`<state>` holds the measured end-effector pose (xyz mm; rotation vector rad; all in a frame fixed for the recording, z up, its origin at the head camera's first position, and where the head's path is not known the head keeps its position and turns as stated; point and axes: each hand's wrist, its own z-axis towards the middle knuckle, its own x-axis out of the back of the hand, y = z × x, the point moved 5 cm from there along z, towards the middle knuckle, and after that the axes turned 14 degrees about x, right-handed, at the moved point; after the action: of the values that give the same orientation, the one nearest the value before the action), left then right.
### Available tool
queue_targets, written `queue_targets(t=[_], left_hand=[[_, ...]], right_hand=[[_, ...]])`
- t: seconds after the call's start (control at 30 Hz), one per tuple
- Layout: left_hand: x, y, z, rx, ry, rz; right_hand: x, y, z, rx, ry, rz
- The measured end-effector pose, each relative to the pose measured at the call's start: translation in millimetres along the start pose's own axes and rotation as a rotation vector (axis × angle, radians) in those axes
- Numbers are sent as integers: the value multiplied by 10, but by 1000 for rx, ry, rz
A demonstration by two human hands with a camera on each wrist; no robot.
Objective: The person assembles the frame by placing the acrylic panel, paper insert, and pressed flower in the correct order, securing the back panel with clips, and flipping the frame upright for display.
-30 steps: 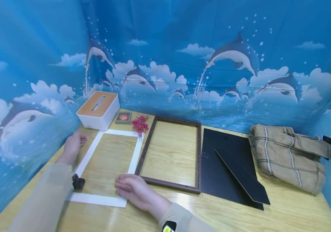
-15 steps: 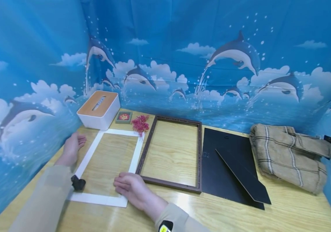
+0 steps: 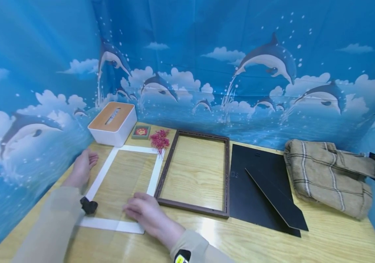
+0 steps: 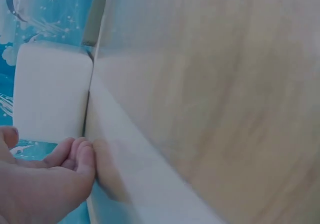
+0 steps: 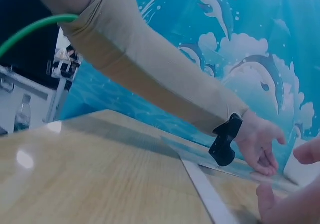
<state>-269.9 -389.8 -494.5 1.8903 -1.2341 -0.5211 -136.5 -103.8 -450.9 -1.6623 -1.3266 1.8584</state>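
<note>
A clear sheet [image 3: 121,179], faint and see-through, lies over a white border frame [image 3: 103,174] on the table. My left hand [image 3: 83,166] rests along the sheet's left edge, its fingers loosely bent. In the left wrist view, the fingertips of that left hand [image 4: 60,174] meet the edge and are mirrored in the sheet. Over the white frame's lower right part is my right hand [image 3: 149,213], fingers pointing left and gripping nothing visible; whether it touches the sheet I cannot tell. An empty dark brown picture frame [image 3: 227,175] lies just right of the white one.
A white tissue box [image 3: 111,124] with a wooden lid stands at the back left. Beside it are a small green box [image 3: 140,132] and pink dried flowers [image 3: 159,140]. Further right lie a black backing board [image 3: 256,157] with its stand and a folded plaid cloth [image 3: 325,179].
My right hand has shifted slightly left, and the clear sheet's right edge now shows further left, inside the white frame. My left hand has hardly moved.
</note>
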Motion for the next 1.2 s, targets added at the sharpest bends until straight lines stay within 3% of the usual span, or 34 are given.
queue_targets(t=[0.1, 0.23, 0.37, 0.47, 0.6, 0.8, 1.0, 1.2], left_hand=[[23, 3, 19, 25, -42, 9], [23, 3, -3, 66, -55, -5], [-54, 91, -284, 95, -90, -58], [-128, 189, -533, 77, -96, -48], [-184, 301, -758, 2, -58, 35], [-175, 367, -878, -80, -18, 242], [-227, 344, -909, -57, -68, 459], [-282, 315, -892, -57, -172, 455]], right_hand=[[-13, -8, 55, 26, -18, -114], [3, 11, 133, 66, 30, -232], [10, 38, 181, 89, 78, -248], [21, 38, 194, 91, 105, -217], [64, -8, 193, 116, 122, -217], [133, -169, 156, 174, 80, -274], [162, -366, 124, 220, 16, -338], [242, -589, 109, 243, 1, -362]])
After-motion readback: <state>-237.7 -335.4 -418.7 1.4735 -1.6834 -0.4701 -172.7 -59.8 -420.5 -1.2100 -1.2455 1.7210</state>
